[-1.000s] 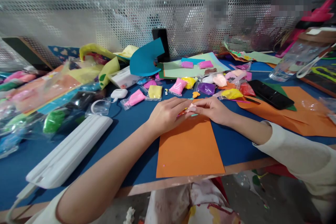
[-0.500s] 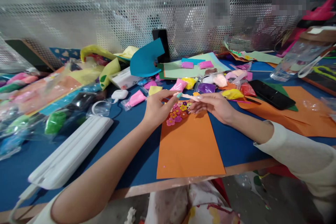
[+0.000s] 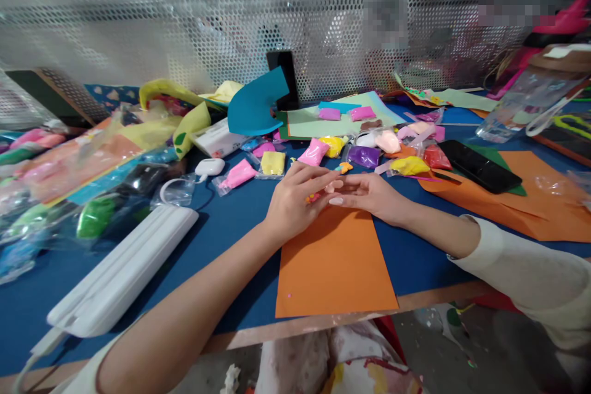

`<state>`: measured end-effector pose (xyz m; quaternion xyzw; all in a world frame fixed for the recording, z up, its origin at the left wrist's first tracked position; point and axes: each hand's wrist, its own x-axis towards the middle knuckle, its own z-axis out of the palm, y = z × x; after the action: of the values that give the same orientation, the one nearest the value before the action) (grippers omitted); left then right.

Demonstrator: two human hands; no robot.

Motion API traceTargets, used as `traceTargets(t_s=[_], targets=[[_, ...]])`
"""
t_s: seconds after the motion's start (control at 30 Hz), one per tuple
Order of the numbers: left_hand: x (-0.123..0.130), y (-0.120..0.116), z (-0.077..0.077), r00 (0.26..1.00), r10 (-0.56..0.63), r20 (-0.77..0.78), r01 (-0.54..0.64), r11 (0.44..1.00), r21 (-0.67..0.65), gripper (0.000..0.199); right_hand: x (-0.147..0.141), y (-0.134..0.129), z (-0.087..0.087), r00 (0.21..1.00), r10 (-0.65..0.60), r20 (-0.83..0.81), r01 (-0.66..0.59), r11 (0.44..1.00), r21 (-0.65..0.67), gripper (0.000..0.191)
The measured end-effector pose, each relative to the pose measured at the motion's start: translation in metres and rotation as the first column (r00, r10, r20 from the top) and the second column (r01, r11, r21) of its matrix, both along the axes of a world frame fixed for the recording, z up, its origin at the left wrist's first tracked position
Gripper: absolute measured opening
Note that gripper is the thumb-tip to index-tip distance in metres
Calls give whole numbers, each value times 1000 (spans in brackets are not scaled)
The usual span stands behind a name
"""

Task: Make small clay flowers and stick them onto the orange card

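Note:
Above the top of an orange sheet [image 3: 337, 265], my left hand [image 3: 295, 200] and my right hand [image 3: 373, 197] meet. A small lump of pale pink clay [image 3: 333, 186] is between their fingers, held by both. The fingers of each hand are bent together around it. Small clay flowers [image 3: 313, 198] on the sheet are mostly hidden under my left hand; only a few red and orange ones show. An orange and blue piece [image 3: 343, 167] lies just beyond my fingertips.
Clay packets, including a yellow one [image 3: 273, 163] and a purple one [image 3: 364, 157], lie beyond my hands. A white power bank [image 3: 124, 271] is at left. A black phone [image 3: 480, 166] and a bottle [image 3: 521, 92] are at right. Perforated metal [image 3: 231, 24] stands behind.
The pale pink strip stretched between my hands is now a compact lump. My hands have come together, and my left hand has moved right, covering most of the flowers.

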<state>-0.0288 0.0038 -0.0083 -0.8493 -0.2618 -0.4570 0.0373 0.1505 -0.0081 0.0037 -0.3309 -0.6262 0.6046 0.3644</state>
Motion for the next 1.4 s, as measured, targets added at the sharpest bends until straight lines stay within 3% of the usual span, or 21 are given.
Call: traceTargets(t_s=[0.13,0.27,0.43,0.57,0.7,0.8,0.93,1.07,1.27,1.4], targets=[[3,-3,-2,996,-4,-92,17,991,134,21,-1,-1,-1,991,-43,128,30,994,100,30],[5,-5,-3,995,-34,-92,47,990,135,18,0,0,1,974,-120,191,91,984,152,33],[4,-6,3,993,-28,-115,35,998,56,20,2,0,3,989,-114,91,118,992,-51,36],[-1,-2,6,994,18,-109,-12,998,54,21,3,4,2,994,-105,-24,101,986,-134,37],[-7,2,6,988,150,-26,-150,989,7,17,4,7,2,976,-205,-72,177,942,-284,21],[-7,1,6,990,131,49,-130,991,-22,16,1,7,3,957,-264,-117,212,917,-337,16],[-1,-2,4,999,49,-4,-48,996,76,22,-2,0,4,985,-127,-118,88,952,-292,27],[1,-1,-2,993,-37,-116,46,996,79,23,0,-4,2,996,82,20,-79,991,-112,34],[0,-2,1,990,-132,-45,128,988,-89,19,2,-5,0,987,106,122,-104,994,-25,34],[4,-9,7,995,-97,12,96,963,-252,28,-2,-7,-2,993,106,55,-101,991,-88,38]])
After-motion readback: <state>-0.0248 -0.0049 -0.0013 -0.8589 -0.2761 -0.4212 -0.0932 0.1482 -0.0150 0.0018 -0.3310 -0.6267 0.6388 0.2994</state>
